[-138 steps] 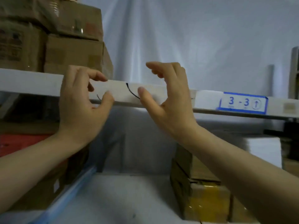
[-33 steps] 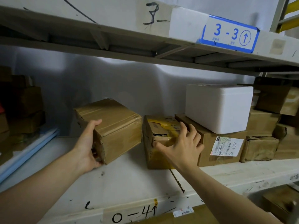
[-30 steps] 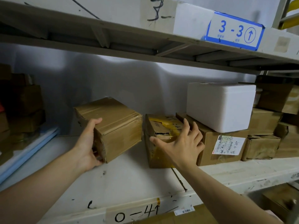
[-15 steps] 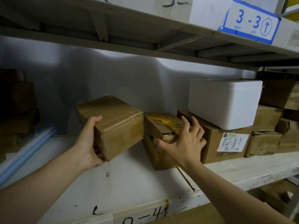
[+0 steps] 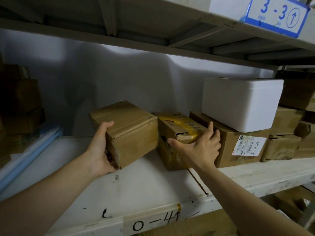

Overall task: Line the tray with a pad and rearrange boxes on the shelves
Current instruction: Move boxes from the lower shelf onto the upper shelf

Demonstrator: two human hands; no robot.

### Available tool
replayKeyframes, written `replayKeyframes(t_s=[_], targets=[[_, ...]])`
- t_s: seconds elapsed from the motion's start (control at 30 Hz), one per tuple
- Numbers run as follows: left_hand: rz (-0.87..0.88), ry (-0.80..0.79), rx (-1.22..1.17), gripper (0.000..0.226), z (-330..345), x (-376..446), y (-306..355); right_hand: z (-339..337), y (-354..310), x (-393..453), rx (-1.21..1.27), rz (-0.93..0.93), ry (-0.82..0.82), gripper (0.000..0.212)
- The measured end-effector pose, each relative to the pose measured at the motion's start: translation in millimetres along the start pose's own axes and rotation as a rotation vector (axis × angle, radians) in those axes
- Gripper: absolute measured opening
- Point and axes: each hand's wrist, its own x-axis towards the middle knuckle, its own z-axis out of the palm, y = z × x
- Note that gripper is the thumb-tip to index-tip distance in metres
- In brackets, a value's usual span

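the white shelf (image 5: 153, 189) runs across the view, its front edge marked "0-41" by hand, with the underside of the upper shelf (image 5: 153, 31) above carrying a blue-framed "3-3" label (image 5: 276, 13). a pale sheet (image 5: 127, 79) hangs behind. on the right a white foam box (image 5: 242, 103) sits on a labelled carton (image 5: 238, 145), with more brown cartons (image 5: 286, 133) stacked beyond it. dim cartons (image 5: 18, 99) stand at far left above a slanting light-blue board (image 5: 29, 154). mid-shelf, the taped brown box (image 5: 129, 132) is tilted, its right side raised, touching the torn box (image 5: 177, 138) with yellow tape beside it. the torn box is wedged between the brown box and the labelled carton. the left hand (image 5: 100, 150) grips the brown box's near left corner, thumb on top, fingers underneath out of sight. the right hand (image 5: 201, 147) is spread wide, thumb on the torn box's front, fingers reaching over its top right edge.
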Motion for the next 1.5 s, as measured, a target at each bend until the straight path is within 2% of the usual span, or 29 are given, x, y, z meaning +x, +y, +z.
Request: replayKeyframes(t_s=[0.13, 0.37, 0.53, 0.97, 1.1, 1.23, 1.5], targets=[[0.028, 0.017, 0.005, 0.064, -4, -16, 1, -2, 0, 9, 0.011, 0.015, -0.053, 0.143], [0.102, 0.089, 0.009, 0.058, -1, -51, 3, -24, 10, 11, 0.136, -0.054, -0.083, 0.132], [0.100, 0.122, -0.010, 0.064, 5, -77, -11, -50, 9, 3, 0.244, -0.117, -0.114, 0.119], [0.189, 0.263, -0.080, 0.062, 2, -183, -55, -98, 26, -30, 0.484, -0.246, -0.201, 0.097], [0.238, 0.339, -0.101, 0.071, -14, -220, -63, -111, 19, -47, 0.557, -0.320, -0.243, 0.095], [0.284, 0.412, -0.131, 0.067, -27, -262, -70, -122, 6, -68, 0.620, -0.416, -0.261, 0.094], [0.405, 0.469, -0.232, 0.070, -45, -341, -78, -147, -26, -115, 0.669, -0.727, -0.254, 0.099]])
